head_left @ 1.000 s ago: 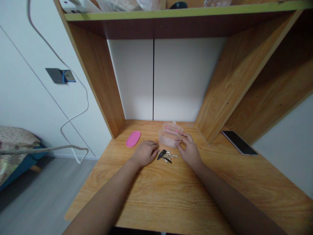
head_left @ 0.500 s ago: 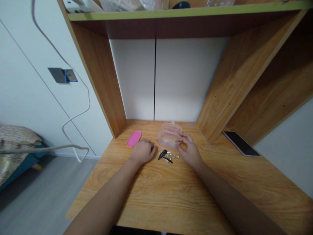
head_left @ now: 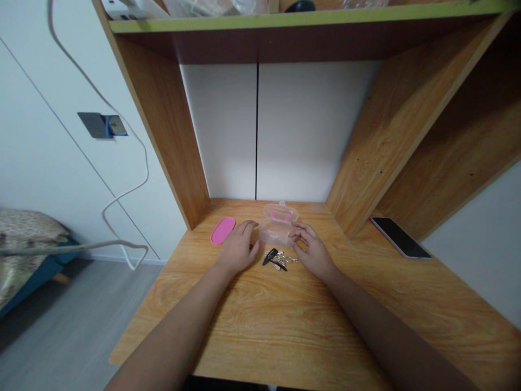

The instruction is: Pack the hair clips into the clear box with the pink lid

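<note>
A clear plastic box (head_left: 275, 237) stands on the desk with its hinged lid (head_left: 280, 213) tipped back, a pink handle on the lid. My right hand (head_left: 314, 252) has its fingers and thumb at the box's right end, gripping it there. At the opposite end is my left hand (head_left: 238, 251), fingers stretched toward the box and thumb apart, holding nothing; whether its fingertips touch the box I cannot tell. In front of the box lies a small pile of black and silver hair clips (head_left: 277, 258). A pink oval tray or lid (head_left: 222, 231) rests flat beside my left hand.
A phone (head_left: 399, 237) lies at the right on the wooden desk (head_left: 277, 320). Wooden side panels (head_left: 378, 146) and an overhead shelf (head_left: 285, 24) with items on it frame the desk. A white cable (head_left: 126, 193) hangs at the left.
The box has shifted slightly left, with my right hand following. My left hand has gone from curled to fingers stretched out, reaching up to the box's left end. The clips stay put.
</note>
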Demonstrator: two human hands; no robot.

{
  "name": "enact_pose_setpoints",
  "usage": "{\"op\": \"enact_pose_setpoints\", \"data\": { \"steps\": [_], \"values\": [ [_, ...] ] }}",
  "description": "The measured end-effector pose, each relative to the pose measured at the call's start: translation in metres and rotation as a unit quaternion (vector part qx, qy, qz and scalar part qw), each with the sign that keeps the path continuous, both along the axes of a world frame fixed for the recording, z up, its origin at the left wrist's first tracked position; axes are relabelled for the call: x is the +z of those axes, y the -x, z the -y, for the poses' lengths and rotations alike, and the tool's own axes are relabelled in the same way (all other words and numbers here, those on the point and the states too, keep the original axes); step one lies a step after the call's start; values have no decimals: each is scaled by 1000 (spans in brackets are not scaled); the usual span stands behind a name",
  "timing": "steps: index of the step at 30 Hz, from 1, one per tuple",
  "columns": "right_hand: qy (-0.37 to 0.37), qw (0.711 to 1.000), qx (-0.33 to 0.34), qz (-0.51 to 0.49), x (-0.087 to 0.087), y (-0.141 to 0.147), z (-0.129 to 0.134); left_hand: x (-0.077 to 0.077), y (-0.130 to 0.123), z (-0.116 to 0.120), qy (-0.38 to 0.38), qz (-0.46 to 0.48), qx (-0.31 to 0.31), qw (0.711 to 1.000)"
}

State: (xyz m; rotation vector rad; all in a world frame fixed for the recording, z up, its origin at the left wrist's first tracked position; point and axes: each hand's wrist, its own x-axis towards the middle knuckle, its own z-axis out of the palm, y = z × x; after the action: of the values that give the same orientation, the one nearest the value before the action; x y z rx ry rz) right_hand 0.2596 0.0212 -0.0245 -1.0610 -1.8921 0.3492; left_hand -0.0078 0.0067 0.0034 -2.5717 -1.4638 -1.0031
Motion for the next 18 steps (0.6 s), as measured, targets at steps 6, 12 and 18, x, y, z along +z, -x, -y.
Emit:
{"op": "enact_pose_setpoints", "data": {
  "steps": [6, 12, 18],
  "values": [
    [5, 1000, 7, -6, 1, 1, 3, -2, -1, -1, 6, -5, -16, 1000],
    [-3, 1000, 15, 11, 3, 3, 4, -1, -2, 1, -1, 4, -34, 999],
    [-11, 1000, -4, 22, 2, 3, 4, -1, -3, 2, -5, 5, -42, 999]
  ]
}}
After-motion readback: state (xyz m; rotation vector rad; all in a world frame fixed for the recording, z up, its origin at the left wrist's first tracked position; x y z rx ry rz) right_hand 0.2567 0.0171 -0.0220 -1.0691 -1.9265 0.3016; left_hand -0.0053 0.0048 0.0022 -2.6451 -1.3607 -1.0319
